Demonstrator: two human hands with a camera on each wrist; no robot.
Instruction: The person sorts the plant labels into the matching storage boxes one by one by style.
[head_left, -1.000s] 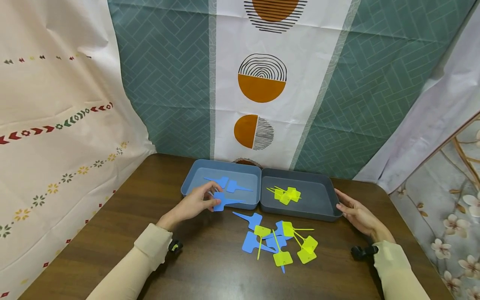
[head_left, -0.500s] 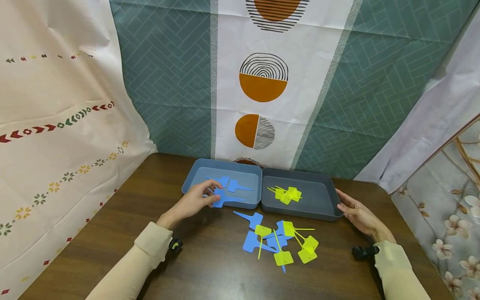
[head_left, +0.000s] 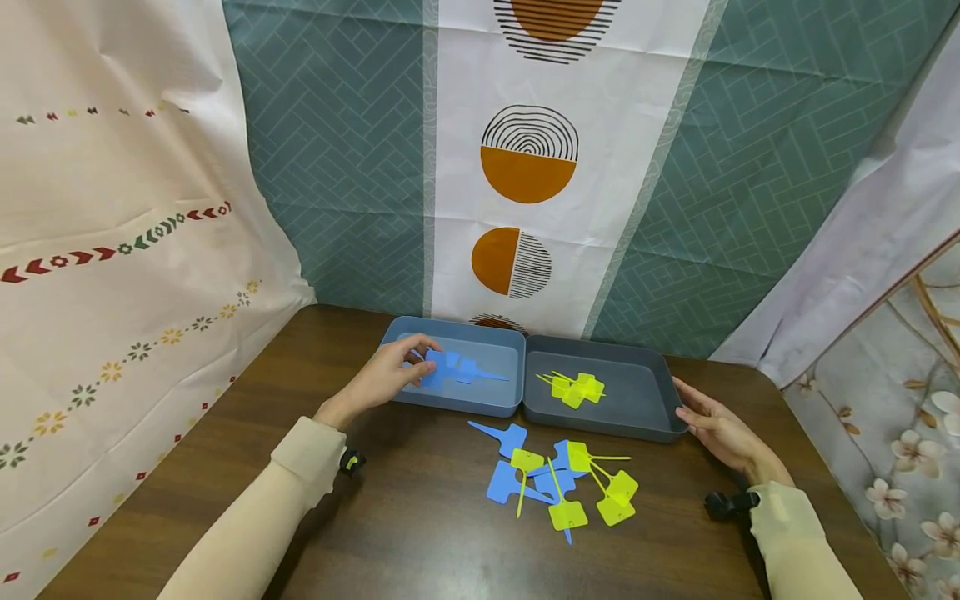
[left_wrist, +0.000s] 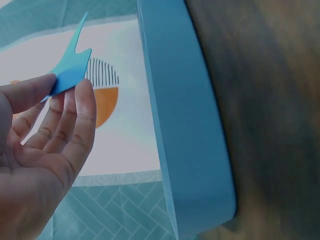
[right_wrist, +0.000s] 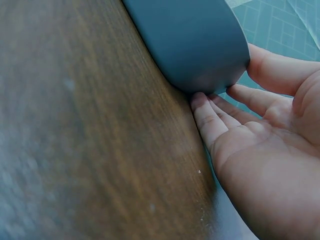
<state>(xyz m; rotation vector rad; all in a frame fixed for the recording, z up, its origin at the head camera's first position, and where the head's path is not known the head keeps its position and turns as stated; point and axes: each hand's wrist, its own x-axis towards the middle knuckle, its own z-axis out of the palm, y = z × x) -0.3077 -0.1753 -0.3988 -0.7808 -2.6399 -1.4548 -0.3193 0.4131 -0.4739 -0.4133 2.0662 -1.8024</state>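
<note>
My left hand [head_left: 393, 367] pinches a blue T-shaped plant label [left_wrist: 72, 70] between thumb and fingers, over the blue-grey tray [head_left: 498, 398]. Its pointed stem sticks up in the left wrist view. Beneath it in the head view, more blue labels [head_left: 468, 372] lie in that tray, partly overlapped by the held one. At the far right, my right hand [head_left: 720, 433] rests its thumb and extended fingers against the outer end of the dark grey tray [head_left: 637, 417]. Yellow labels [head_left: 573, 392] lie bunched in the dark tray.
The trays stand side by side at the back of the brown wooden table [head_left: 420, 517]. In front of them lies a loose pile of blue labels [head_left: 506, 483] and yellow labels [head_left: 566, 515], some overlapping. A patterned curtain [head_left: 360, 167] hangs right behind the trays.
My left hand has moved up and slightly away from me with the blue label, from the front rim to over the blue-grey tray's inside. The right hand stays at the dark tray.
</note>
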